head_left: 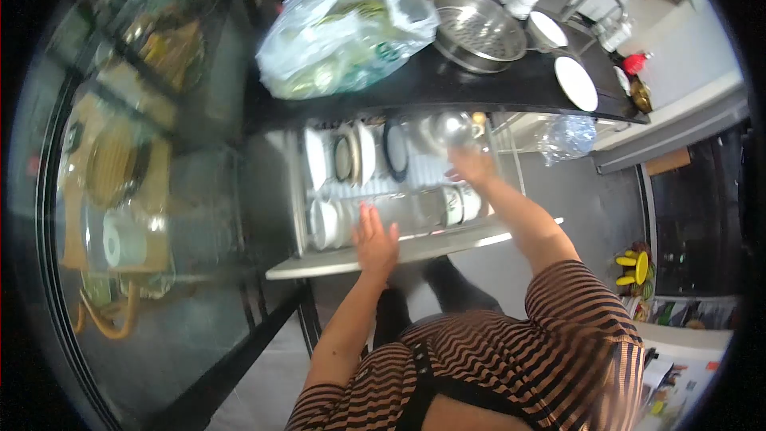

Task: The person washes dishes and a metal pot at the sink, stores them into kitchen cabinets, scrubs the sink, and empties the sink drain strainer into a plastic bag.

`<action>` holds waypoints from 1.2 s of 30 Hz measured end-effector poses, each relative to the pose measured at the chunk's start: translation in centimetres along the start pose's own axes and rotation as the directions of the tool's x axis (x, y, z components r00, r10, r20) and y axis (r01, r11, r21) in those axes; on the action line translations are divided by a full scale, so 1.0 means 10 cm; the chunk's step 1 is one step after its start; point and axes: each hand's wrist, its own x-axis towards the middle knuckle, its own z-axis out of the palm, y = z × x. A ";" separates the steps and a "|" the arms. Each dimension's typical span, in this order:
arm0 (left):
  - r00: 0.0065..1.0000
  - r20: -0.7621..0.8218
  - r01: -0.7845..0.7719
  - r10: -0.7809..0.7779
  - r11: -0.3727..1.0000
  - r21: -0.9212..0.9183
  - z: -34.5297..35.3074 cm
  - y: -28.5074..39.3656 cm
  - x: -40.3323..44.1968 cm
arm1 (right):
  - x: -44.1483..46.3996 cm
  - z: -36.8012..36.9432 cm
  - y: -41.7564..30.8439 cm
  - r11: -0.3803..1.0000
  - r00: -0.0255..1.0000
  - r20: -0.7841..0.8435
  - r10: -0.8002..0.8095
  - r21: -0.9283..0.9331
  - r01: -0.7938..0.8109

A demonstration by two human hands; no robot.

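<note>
A drawer (415, 247) is pulled out below the counter, with dishes standing in a rack inside it. My left hand (377, 246) hovers at the front of the drawer, fingers stretched out, beside several white bowls (323, 223). My right hand (472, 166) reaches over the drawer's right half, smeared by motion. Just beyond its fingers is a shiny rounded metal or glass piece (452, 129); whether the hand grips it I cannot tell. White plates (366, 153) and a dark-rimmed dish (395, 150) stand in the back row. White patterned bowls (461, 204) sit at front right.
On the black counter stand a plastic bag of green vegetables (347, 36), a steel colander (479, 30), a white bowl (547, 29) and a white plate (576, 84). Clear plastic (568, 137) hangs at the counter's edge. A glass partition (211, 191) borders the left side.
</note>
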 end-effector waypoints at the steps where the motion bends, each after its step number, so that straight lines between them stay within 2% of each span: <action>1: 1.000 0.003 -0.017 0.016 0.998 0.060 0.01 -0.01 -0.01 | 0.02 -0.34 0.07 0.997 0.999 -0.053 0.007 0.082 -0.002; 3: 0.999 0.039 -0.022 0.017 0.992 0.123 0.00 0.02 0.00 | 0.33 -1.07 0.43 0.975 0.952 -0.264 -0.152 -0.201 0.099; 5: 0.997 0.075 0.004 -0.015 0.990 0.139 -0.07 0.12 0.01 | 0.31 -1.74 0.37 0.999 0.876 -0.483 -0.017 0.018 0.029; 6: 0.996 0.080 0.018 -0.031 0.988 0.153 -0.07 0.14 0.02 | 0.33 -2.03 0.33 0.973 0.824 -0.554 0.122 0.229 0.009; 7: 0.998 0.065 0.012 -0.022 0.988 0.151 -0.06 0.14 0.05 | 0.27 -2.27 0.19 0.968 0.768 -0.623 0.149 0.249 0.014; 8: 0.998 0.052 0.013 -0.021 0.988 0.151 -0.03 0.12 0.06 | 0.50 -2.64 0.42 0.959 0.736 -0.661 0.147 0.278 0.059; 9: 0.999 0.044 0.018 -0.025 0.988 0.156 -0.02 0.11 0.04 | 0.40 -2.80 0.27 0.968 0.704 -0.692 0.160 0.249 0.026; 10: 0.998 0.048 0.020 -0.028 0.986 0.164 -0.02 0.10 0.03 | 0.46 -3.01 0.29 0.956 0.692 -0.686 0.227 0.294 -0.022; 12: 0.999 0.039 0.027 -0.034 0.983 0.182 -0.03 0.12 0.06 | 0.58 -3.29 0.31 0.918 0.642 -0.709 0.292 0.397 0.021; 13: 0.995 0.069 0.057 -0.072 0.980 0.192 -0.06 0.17 0.08 | 0.65 -3.40 0.32 0.900 0.646 -0.698 0.309 0.435 0.040; 18: 0.998 0.058 0.015 -0.027 0.978 0.208 -0.01 0.14 0.07 | 0.94 -3.72 0.43 0.805 0.624 -0.679 0.386 0.578 0.132; 22: 0.998 0.058 -0.006 -0.008 0.969 0.248 0.02 0.12 0.05 | 0.94 -3.72 0.38 0.812 0.575 -0.679 0.457 0.583 0.043; 24: 0.999 0.053 -0.013 -0.001 0.966 0.257 0.04 0.10 0.05 | 1.03 -3.82 0.50 0.894 0.569 -0.744 0.350 0.447 0.035; 27: 0.997 0.070 0.005 -0.026 0.961 0.278 0.04 0.13 0.06 | 1.10 -3.95 0.43 0.781 0.524 -0.691 0.497 0.619 0.075; 29: 0.996 0.076 0.021 -0.044 0.962 0.274 0.05 0.16 0.07 | 1.35 -4.17 0.82 0.798 0.558 -0.726 0.401 0.576 0.176; 32: 0.994 0.083 0.042 -0.067 0.962 0.270 0.05 0.17 0.06 | 1.35 -4.25 0.81 0.795 0.528 -0.731 0.432 0.586 0.160; 36: 0.994 0.090 0.026 -0.055 0.955 0.295 0.09 0.13 0.06 | 1.20 -4.36 0.77 0.763 0.589 -0.670 0.452 0.632 0.135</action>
